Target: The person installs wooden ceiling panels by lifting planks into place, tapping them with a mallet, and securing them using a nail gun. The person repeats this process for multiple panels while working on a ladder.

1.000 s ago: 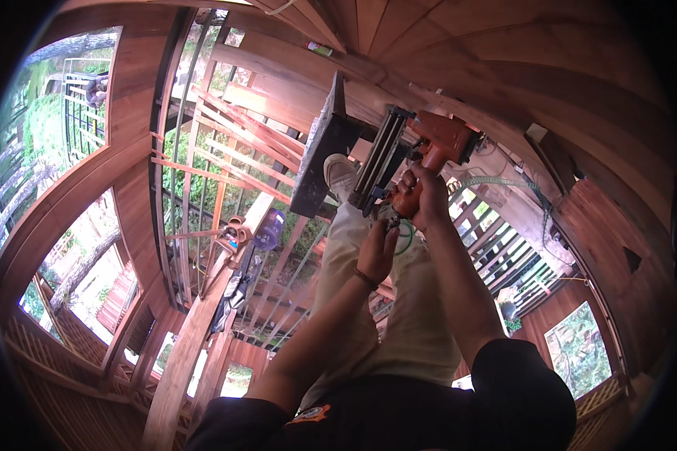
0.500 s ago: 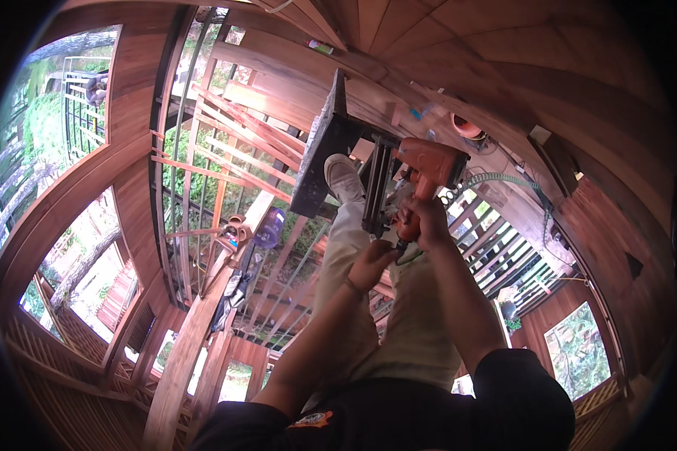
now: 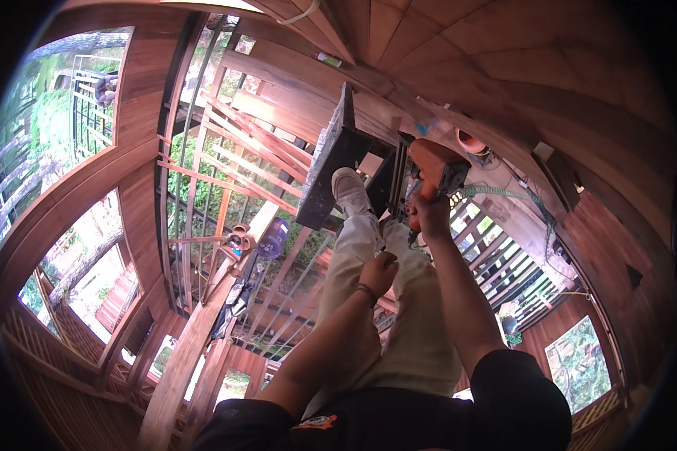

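Observation:
My right hand point(image 3: 432, 216) is wrapped round the grip of an orange nail gun point(image 3: 433, 161), held out over my right leg. Its dark magazine point(image 3: 399, 169) runs along the left side of the tool. My left hand point(image 3: 379, 273) is over my thighs, apart from the nail gun, with its fingers curled in. Whether anything lies inside those fingers is hidden. A green coiled hose point(image 3: 496, 190) trails away to the right behind the tool.
A black stepped stand point(image 3: 327, 188) carries my left shoe point(image 3: 347, 189). Below lie open joists and loose wooden strips point(image 3: 259, 139). A purple water jug point(image 3: 273, 239) is beside a long timber beam point(image 3: 174, 368) at left. An orange round object point(image 3: 471, 143) sits at upper right.
My left hand has come off the nail gun's lower end and drawn back toward my body. The nail gun has turned in my right hand, its magazine now seen more edge-on.

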`<state>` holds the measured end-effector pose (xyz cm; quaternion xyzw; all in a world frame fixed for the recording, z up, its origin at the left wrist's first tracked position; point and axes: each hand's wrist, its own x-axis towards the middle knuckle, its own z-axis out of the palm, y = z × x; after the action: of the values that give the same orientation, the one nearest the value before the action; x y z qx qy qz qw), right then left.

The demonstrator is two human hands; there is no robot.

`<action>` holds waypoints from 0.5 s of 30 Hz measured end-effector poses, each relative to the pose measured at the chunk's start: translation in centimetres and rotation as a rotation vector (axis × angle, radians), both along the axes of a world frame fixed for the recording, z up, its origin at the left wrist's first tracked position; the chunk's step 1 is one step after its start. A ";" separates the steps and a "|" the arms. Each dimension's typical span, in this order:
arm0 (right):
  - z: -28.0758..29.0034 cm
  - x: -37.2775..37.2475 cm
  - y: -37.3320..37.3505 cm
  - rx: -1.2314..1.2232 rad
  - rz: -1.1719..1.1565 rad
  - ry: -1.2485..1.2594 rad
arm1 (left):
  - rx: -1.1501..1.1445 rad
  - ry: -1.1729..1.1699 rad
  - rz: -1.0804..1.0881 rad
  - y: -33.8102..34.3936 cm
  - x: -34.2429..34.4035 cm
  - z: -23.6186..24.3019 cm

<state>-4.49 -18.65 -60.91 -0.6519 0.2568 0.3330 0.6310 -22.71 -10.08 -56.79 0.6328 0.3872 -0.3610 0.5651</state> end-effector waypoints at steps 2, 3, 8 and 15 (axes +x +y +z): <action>0.0 0.6 0.1 -0.004 0.000 0.060 | 0.004 0.002 -0.041 0.1 0.2 0.1; 0.2 0.9 0.0 -0.006 0.042 0.073 | 0.012 -0.012 -0.038 0.0 -0.1 -0.2; -0.3 0.2 0.2 -0.038 0.123 -0.031 | 0.024 -0.042 -0.016 -0.7 -1.0 -0.8; -2.6 -1.9 -2.8 -0.079 0.232 -0.017 | 0.036 -0.026 -0.177 -1.2 -0.7 -1.1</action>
<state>-6.41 -21.45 -63.52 -0.7043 0.1872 0.3881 0.5642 -23.38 -11.23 -57.89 0.6792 0.3290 -0.3941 0.5245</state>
